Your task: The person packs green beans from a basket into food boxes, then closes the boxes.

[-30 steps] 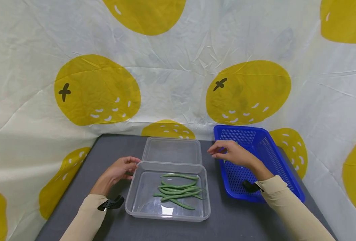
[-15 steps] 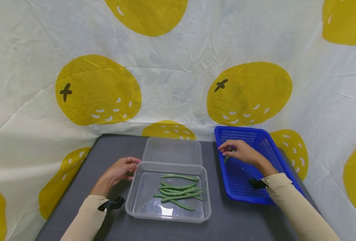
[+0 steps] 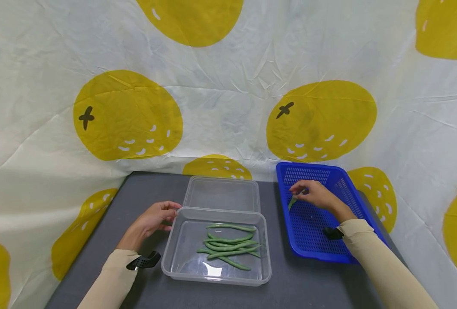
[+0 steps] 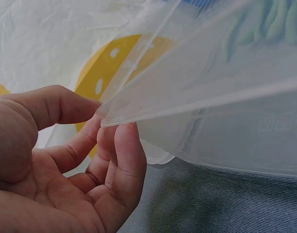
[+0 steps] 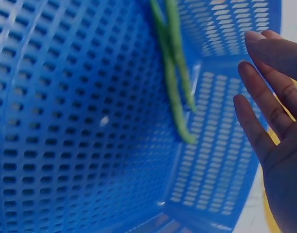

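My left hand (image 3: 154, 219) pinches the rim at the back left corner of a clear plastic container (image 3: 217, 281); thumb and fingertips meet on its edge in the left wrist view. Several green beans (image 3: 234, 253) lie loosely side by side and crossed on the container's floor. Above the left wall of a blue perforated basket (image 3: 306, 253) hovers my right hand (image 3: 315, 195), fingers apart and holding nothing. Below it, two green beans (image 5: 175, 82) rest along the basket's side in the right wrist view; in the head view the hand partly covers them.
Behind the container lies a clear lid (image 3: 220, 193) on the dark grey table (image 3: 151, 189). A white cloth (image 3: 220, 103) printed with yellow fruit hangs around the back and sides.
My right hand has moved rightward from beside the basket's left rim to over its inside, and the beans there show more. The left hand stays at the container's corner.
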### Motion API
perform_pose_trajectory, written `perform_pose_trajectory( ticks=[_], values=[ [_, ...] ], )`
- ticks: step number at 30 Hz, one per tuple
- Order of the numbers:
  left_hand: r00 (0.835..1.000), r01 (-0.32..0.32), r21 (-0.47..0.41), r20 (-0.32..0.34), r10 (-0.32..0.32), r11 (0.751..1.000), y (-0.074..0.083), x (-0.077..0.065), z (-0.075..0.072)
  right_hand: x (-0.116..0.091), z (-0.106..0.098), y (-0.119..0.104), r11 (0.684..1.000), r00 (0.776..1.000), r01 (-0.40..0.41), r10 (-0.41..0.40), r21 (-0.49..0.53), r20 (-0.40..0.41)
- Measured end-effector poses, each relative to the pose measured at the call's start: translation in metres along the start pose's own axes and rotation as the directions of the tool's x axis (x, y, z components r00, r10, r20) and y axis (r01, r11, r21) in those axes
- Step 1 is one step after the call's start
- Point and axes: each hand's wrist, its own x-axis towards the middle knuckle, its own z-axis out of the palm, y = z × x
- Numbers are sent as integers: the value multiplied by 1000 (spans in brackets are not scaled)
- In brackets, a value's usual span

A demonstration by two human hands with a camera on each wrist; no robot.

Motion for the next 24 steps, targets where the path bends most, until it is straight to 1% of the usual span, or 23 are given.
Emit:
perform_pose_trajectory(
  ticks=[9, 15, 20, 22, 24],
  values=[
    [1000, 5, 0, -17, -5, 1000, -1, 2, 0, -1, 5, 29, 999, 999, -30, 32, -33, 41],
    [1000, 4, -3, -17, -4, 1000, -2, 3, 0, -4, 7, 38, 998, 996, -47, 51, -49, 75],
    [1000, 8, -6, -18, -8, 1000, -1, 2, 0, -7, 8, 41, 992, 997, -5, 14, -124, 73],
    [1000, 9, -4, -21, -9, 1000, -1, 2, 0, -8, 9, 43, 984, 998, 35, -24, -175, 66],
    [1000, 8, -3, -23, -8, 1000, -1, 1, 0, -8, 9, 45, 976, 997, 58, -47, -212, 56]
  ],
)
